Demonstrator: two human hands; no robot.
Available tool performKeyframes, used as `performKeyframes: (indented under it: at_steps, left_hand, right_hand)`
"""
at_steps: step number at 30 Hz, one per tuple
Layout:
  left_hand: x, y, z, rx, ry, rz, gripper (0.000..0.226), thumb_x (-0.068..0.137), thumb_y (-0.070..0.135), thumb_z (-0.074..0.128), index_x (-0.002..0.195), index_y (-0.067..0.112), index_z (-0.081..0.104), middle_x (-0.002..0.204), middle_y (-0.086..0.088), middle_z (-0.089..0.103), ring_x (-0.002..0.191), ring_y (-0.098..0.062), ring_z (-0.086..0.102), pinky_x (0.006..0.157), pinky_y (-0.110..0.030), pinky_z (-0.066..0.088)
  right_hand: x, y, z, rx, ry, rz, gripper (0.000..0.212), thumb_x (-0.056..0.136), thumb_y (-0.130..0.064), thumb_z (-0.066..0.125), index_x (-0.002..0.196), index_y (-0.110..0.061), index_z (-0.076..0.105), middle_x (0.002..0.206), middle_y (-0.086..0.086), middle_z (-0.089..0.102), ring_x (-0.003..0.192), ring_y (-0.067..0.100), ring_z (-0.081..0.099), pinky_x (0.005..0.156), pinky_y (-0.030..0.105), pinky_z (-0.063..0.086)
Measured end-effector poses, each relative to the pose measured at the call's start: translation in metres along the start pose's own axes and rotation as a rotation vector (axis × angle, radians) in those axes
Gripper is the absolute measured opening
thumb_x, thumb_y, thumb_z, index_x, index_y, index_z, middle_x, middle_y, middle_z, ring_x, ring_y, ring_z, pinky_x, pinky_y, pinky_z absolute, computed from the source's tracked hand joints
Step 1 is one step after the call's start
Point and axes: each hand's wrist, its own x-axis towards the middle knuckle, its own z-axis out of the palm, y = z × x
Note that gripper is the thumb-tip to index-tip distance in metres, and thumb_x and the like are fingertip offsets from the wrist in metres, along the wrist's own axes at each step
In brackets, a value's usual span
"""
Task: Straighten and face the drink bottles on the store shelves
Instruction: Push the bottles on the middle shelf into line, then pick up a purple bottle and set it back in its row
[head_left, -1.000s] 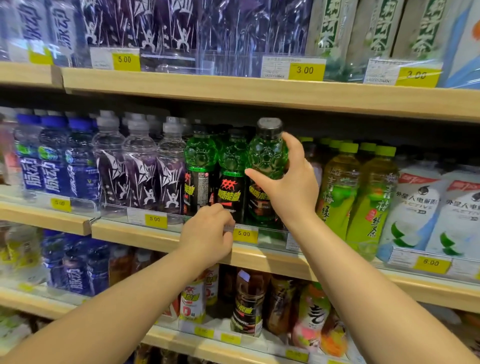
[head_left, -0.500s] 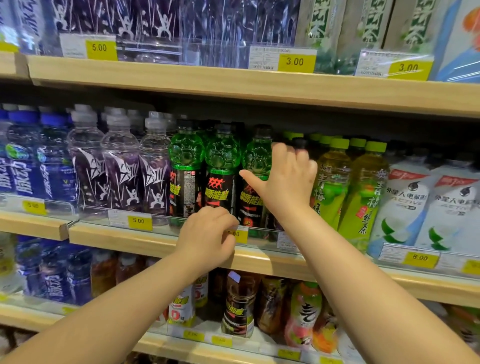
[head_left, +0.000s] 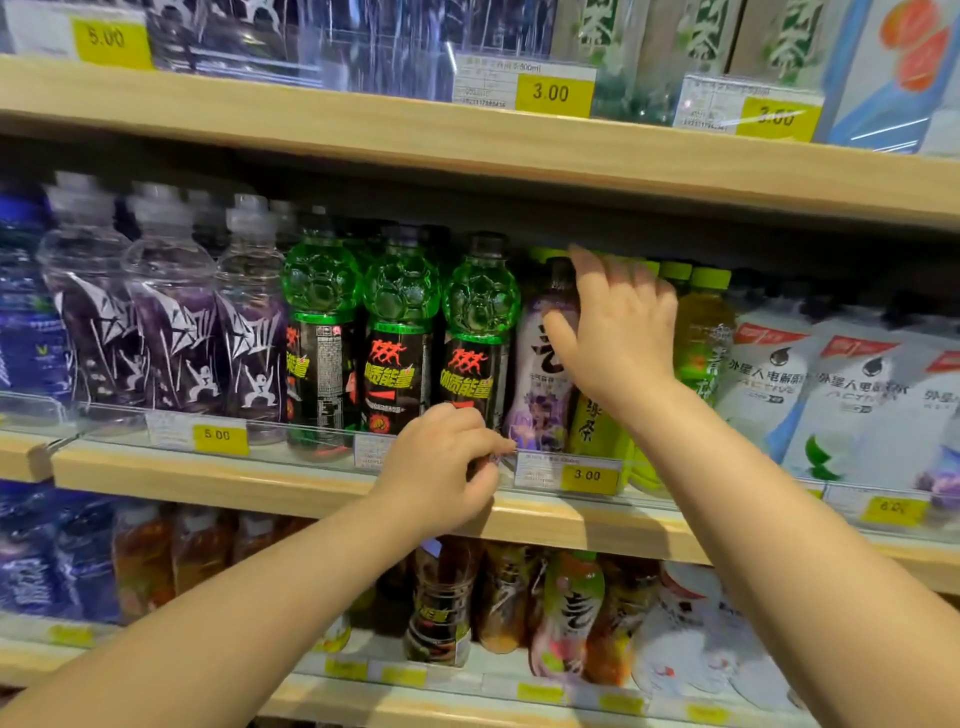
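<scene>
Three green energy drink bottles (head_left: 480, 332) with black labels stand in a row on the middle shelf; the left one shows its side. Right of them stands a white and purple bottle (head_left: 540, 384), in front of the yellow-green tea bottles (head_left: 701, 332). My right hand (head_left: 618, 332) is against that bottle's upper part, thumb across its front and fingers stretched up beside its cap. My left hand (head_left: 441, 462) has its fingers curled on the clear front rail (head_left: 311, 441) of the middle shelf, below the green bottles.
Purple-labelled clear bottles (head_left: 176, 332) and blue bottles (head_left: 26, 322) fill the shelf's left, white pouches (head_left: 841, 395) its right. The wooden shelf above (head_left: 467, 145) hangs low over the caps. Yellow price tags (head_left: 587, 475) line the rails. More bottles stand on the shelf below (head_left: 566, 613).
My right hand let go of the third green bottle, which now stands in its row, and moved right to the white and purple bottle. My left hand stayed on the rail.
</scene>
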Motion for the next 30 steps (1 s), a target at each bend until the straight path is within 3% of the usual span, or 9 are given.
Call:
performKeyframes:
  at_steps: [4, 7, 11, 14, 18, 21, 25, 30]
  left_hand:
    - [-0.006, 0.002, 0.004, 0.01, 0.024, -0.026, 0.026, 0.075, 0.021, 0.057, 0.094, 0.016, 0.075, 0.075, 0.001, 0.062, 0.072, -0.024, 0.056, 0.06, -0.036, 0.048]
    - [-0.009, 0.001, 0.006, 0.013, 0.027, -0.01, 0.034, 0.077, 0.027, 0.048, 0.097, 0.016, 0.074, 0.077, 0.002, 0.061, 0.072, -0.023, 0.056, 0.061, -0.032, 0.046]
    - [-0.014, -0.001, 0.008, 0.022, 0.002, -0.006, 0.035, 0.078, 0.024, 0.048, 0.099, 0.013, 0.073, 0.081, -0.001, 0.064, 0.075, -0.025, 0.058, 0.065, -0.036, 0.048]
    - [-0.012, -0.002, 0.006, 0.019, -0.018, -0.014, 0.034, 0.079, 0.025, 0.047, 0.096, 0.013, 0.073, 0.083, -0.001, 0.065, 0.08, -0.025, 0.059, 0.07, -0.038, 0.048]
    - [0.002, 0.003, 0.0, -0.033, 0.028, -0.015, 0.028, 0.078, 0.024, 0.046, 0.077, 0.015, 0.072, 0.077, 0.001, 0.064, 0.078, -0.022, 0.06, 0.073, -0.035, 0.045]
    - [0.019, 0.026, 0.003, -0.059, 0.016, 0.062, 0.025, 0.076, 0.023, 0.048, 0.073, 0.013, 0.07, 0.08, -0.001, 0.065, 0.079, -0.023, 0.06, 0.073, -0.032, 0.044]
    - [0.04, 0.068, 0.021, -0.084, -0.045, 0.269, 0.022, 0.073, 0.021, 0.05, 0.07, 0.01, 0.068, 0.078, -0.004, 0.066, 0.074, -0.027, 0.063, 0.067, -0.031, 0.049]
    - [0.062, 0.127, 0.054, -0.102, -0.205, 0.443, 0.021, 0.071, 0.024, 0.048, 0.07, 0.012, 0.066, 0.076, -0.004, 0.064, 0.072, -0.026, 0.062, 0.061, -0.033, 0.051]
  right_hand:
    - [0.005, -0.005, 0.005, -0.048, -0.084, -0.044, 0.075, 0.085, -0.058, 0.046, 0.147, -0.022, 0.023, 0.123, 0.011, 0.061, 0.132, 0.029, 0.033, 0.106, 0.045, 0.012]
    - [-0.004, -0.004, 0.0, -0.096, -0.048, -0.087, 0.086, 0.079, -0.065, 0.052, 0.146, -0.021, 0.023, 0.119, 0.01, 0.061, 0.123, 0.03, 0.042, 0.102, 0.045, 0.018]
    - [-0.025, -0.004, -0.012, 0.049, 0.044, -0.218, 0.084, 0.078, -0.06, 0.061, 0.144, -0.017, 0.031, 0.114, 0.01, 0.057, 0.093, 0.03, 0.059, 0.082, 0.043, 0.041]
    - [-0.038, -0.003, -0.024, 0.263, 0.046, -0.274, 0.077, 0.081, -0.048, 0.069, 0.141, -0.011, 0.038, 0.115, 0.014, 0.056, 0.084, 0.029, 0.061, 0.059, 0.03, 0.044]
    - [-0.047, 0.015, -0.047, 0.527, 0.159, -0.095, 0.077, 0.079, -0.04, 0.074, 0.141, -0.011, 0.037, 0.126, 0.012, 0.052, 0.104, 0.023, 0.056, 0.071, 0.04, 0.053]
    - [-0.044, 0.032, -0.077, 0.604, 0.306, -0.006, 0.08, 0.075, -0.043, 0.075, 0.141, -0.015, 0.039, 0.127, 0.006, 0.052, 0.106, 0.012, 0.053, 0.077, 0.036, 0.052]
    - [-0.046, 0.062, -0.113, 0.489, 0.344, 0.031, 0.079, 0.07, -0.049, 0.074, 0.138, -0.023, 0.042, 0.119, -0.004, 0.056, 0.101, 0.006, 0.054, 0.074, 0.028, 0.049]
    - [-0.071, 0.129, -0.138, 0.345, 0.28, 0.116, 0.08, 0.067, -0.046, 0.078, 0.137, -0.026, 0.044, 0.122, -0.004, 0.058, 0.1, 0.017, 0.059, 0.075, 0.04, 0.052]
